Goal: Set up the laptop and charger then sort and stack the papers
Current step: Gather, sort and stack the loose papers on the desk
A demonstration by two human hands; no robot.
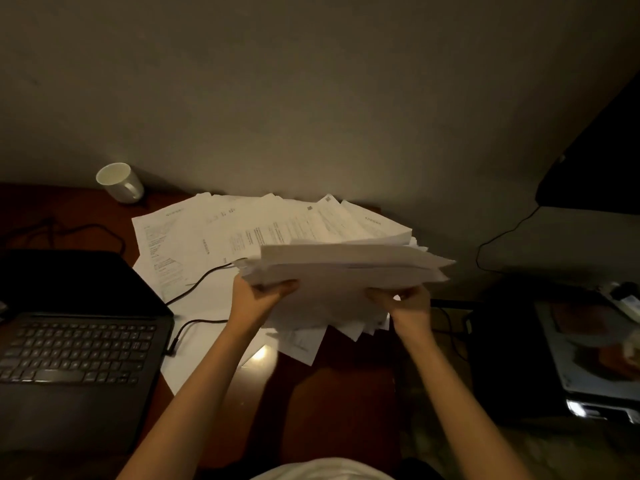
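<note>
— Above the middle of the reddish-brown wooden desk (pixel 322 403), what is being held?

— A thick, ragged bundle of white printed sheets (pixel 346 271). The left hand (pixel 258 297) grips its left near edge and the right hand (pixel 403 301) grips its right near edge, fingers curled under on both. I judge the two-sided hold is there to keep loose sheets from sliding out (several already droop from the underside).

— And the rest of the papers?

— A fan of white printed pages (pixel 221 233) lies spread on the desk behind the bundle, reaching the far wall, probably waiting to be gathered.

— The laptop?

— The open black laptop (pixel 76 344) sits at the near left, its thin black charger cable (pixel 197 287) running across the paper to its right side. A white ceramic mug (pixel 119 181) stands far left, apart from the papers.

— Any writing you can read?

— Text blocks and small square codes show, but all too blurred to read.
</note>
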